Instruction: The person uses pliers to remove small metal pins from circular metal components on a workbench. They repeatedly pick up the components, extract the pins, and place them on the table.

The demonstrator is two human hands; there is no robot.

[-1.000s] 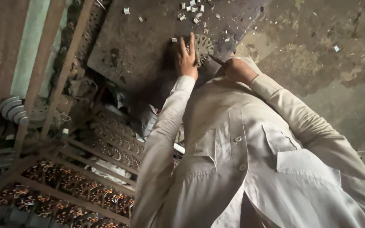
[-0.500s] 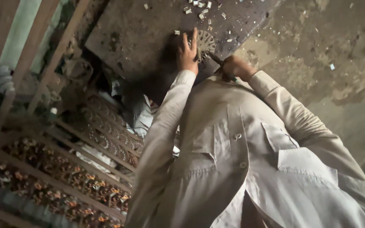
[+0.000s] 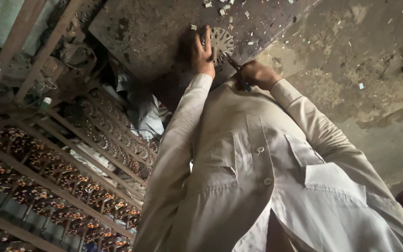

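Head view | left hand fingers spread, pinning slotted round disc to bench | right hand fist closed around pliers | risk: pliers could slip, nicking the pinning fingers

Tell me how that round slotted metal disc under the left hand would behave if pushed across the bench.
The disc looks like stiff metal lying flat, so it would probably slide, not roll. Its radial slots suggest edges that could snag. The left hand presses it; the right hand holds pliers.
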